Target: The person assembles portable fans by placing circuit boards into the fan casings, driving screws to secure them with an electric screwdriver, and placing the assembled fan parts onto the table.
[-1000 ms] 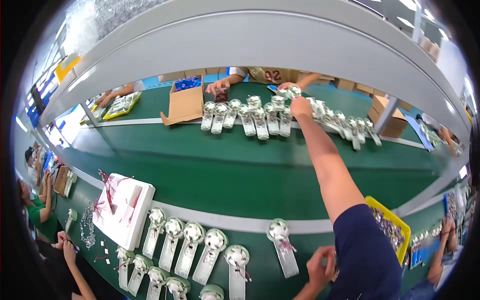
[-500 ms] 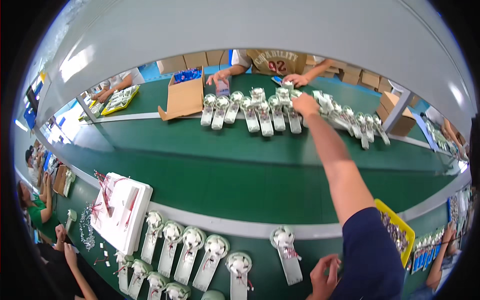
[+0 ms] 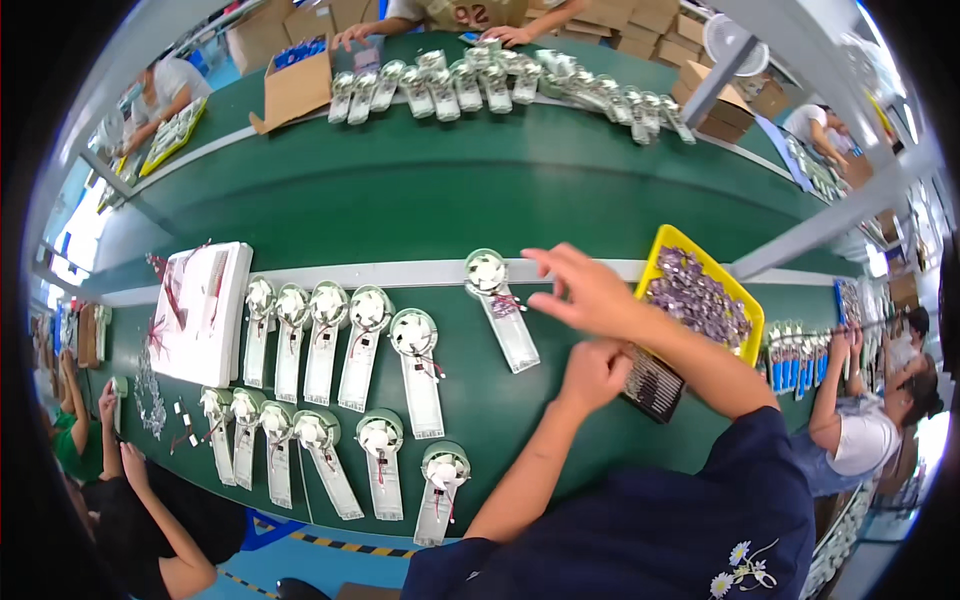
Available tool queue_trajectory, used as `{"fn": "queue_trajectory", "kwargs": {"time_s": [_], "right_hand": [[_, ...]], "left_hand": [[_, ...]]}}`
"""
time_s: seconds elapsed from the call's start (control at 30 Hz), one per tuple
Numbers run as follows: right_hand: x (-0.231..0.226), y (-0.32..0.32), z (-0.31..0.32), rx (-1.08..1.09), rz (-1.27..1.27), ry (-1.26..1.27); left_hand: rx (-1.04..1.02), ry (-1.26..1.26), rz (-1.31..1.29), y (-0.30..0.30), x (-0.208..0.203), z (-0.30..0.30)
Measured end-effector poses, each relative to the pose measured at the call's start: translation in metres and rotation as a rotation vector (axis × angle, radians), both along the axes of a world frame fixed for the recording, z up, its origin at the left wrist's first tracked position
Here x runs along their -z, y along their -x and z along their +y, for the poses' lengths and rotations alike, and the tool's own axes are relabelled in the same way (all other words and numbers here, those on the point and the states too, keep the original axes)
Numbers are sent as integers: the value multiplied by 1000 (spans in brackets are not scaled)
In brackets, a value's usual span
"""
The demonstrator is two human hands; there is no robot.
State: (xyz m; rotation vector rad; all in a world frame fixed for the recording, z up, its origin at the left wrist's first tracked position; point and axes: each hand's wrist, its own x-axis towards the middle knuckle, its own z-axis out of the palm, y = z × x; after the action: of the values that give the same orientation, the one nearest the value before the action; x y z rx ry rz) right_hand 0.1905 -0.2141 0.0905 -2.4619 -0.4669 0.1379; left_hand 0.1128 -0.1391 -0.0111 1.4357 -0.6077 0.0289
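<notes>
My right hand (image 3: pixel 580 290) hovers over the bench with thumb and fingers apart, holding nothing visible. Close to its fingertips lies a fan body (image 3: pixel 515 335), with a round green head, white blades, a long pale handle and red wires. My left hand (image 3: pixel 600 372) is closed beside a dark tray (image 3: pixel 668 402) holding rows of small pieces; whatever its fingers may pinch is hidden. A yellow tray (image 3: pixel 752 345) of small shiny purplish parts stands past my right wrist. Two rows of similar fan bodies (image 3: pixel 368 345) lie to the left, handles toward me.
A white foam block (image 3: pixel 235 310) with red wires lies left. Beyond the green belt (image 3: pixel 400 200), more fan bodies (image 3: pixel 470 90) and an open carton (image 3: pixel 300 90) stand before a co-worker (image 3: pixel 480 12). A grey post (image 3: pixel 830 235) slants at right. Other people sit on both sides.
My right hand has come back from the fan bodies across the belt to the near bench. My left hand has moved to the dark tray and closed. The view has shifted downward.
</notes>
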Motion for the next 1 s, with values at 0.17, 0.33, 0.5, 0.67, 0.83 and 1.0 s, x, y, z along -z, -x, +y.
{"fn": "queue_trajectory", "kwargs": {"time_s": [0.17, 0.33, 0.5, 0.67, 0.83, 1.0], "right_hand": [[30, 20, 47, 16, -375, 190], [52, 34, 81, -36, -827, 565], [67, 28, 70, 53, -605, 663], [61, 23, 61, 201, -273, 367], [59, 28, 57, 204, -328, 398], [66, 23, 71, 93, -341, 373]], "left_hand": [[-119, -544, -224, -2, 46, 15], [159, -79, 355, -14, 41, 22], [152, -75, 316, -18, 36, 9], [68, -67, 67, -12, 33, 13], [84, -122, 163, -14, 37, 5], [114, -74, 310, -24, 57, 10]]}}
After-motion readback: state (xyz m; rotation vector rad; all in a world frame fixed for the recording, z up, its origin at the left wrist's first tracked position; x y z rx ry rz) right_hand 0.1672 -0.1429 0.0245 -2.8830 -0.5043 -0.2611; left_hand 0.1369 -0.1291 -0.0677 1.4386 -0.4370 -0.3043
